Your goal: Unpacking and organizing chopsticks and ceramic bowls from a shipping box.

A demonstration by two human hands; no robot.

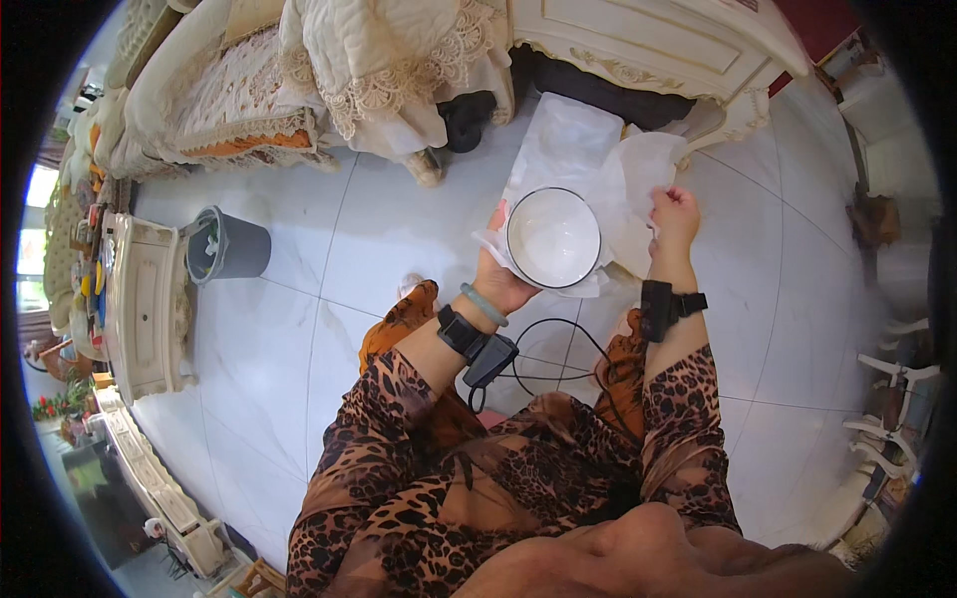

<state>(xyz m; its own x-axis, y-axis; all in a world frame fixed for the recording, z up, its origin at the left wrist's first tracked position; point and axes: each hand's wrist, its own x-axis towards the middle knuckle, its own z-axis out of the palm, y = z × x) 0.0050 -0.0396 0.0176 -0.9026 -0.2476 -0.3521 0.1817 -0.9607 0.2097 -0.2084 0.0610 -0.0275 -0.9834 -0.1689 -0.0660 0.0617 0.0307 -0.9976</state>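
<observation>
A white bowl with a dark rim [554, 238] rests in my left hand [502, 280], with thin white wrapping sheet between them. My right hand [675, 217], to the right of the bowl, pinches the edge of a white wrapping sheet [644, 168] with bent fingers. More white wrapping sheets [564, 138] lie beyond the bowl, near the cabinet's foot; what is under them is hidden. Black devices are strapped on both wrists, and a bangle is on the left one.
A cream carved cabinet [643, 37] stands ahead, beside a sofa with a lace-edged cover [389, 67]. At left are a grey waste bin [243, 249] and a cream side cabinet [146, 314]. A black cable [557, 321] loops over the tiled floor near my feet.
</observation>
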